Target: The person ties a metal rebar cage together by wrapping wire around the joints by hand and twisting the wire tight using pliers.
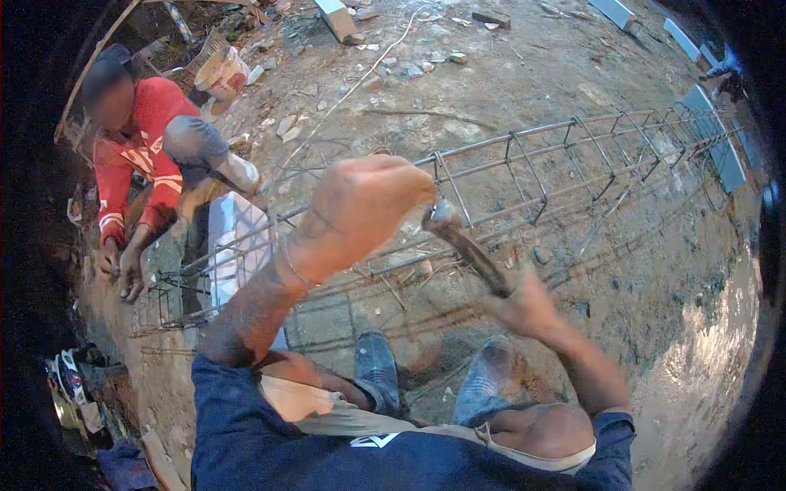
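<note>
A long rebar cage of thin steel bars and square stirrups runs from the lower left to the far right before me. My left hand is closed in a fist over its top bars, beside a stirrup; what the fingers hold is hidden. Thin loops of wire show just behind the knuckles. My right hand, blurred, grips the handles of dark pincers. Their shiny metal head points up and left, close to my left fingertips at the stirrup.
A pale block stands at the cage's left part, and another pale blue block at its far right end. A co-worker in a red top crouches at left, hands low near the cage. A dirty bucket and rubble lie behind.
</note>
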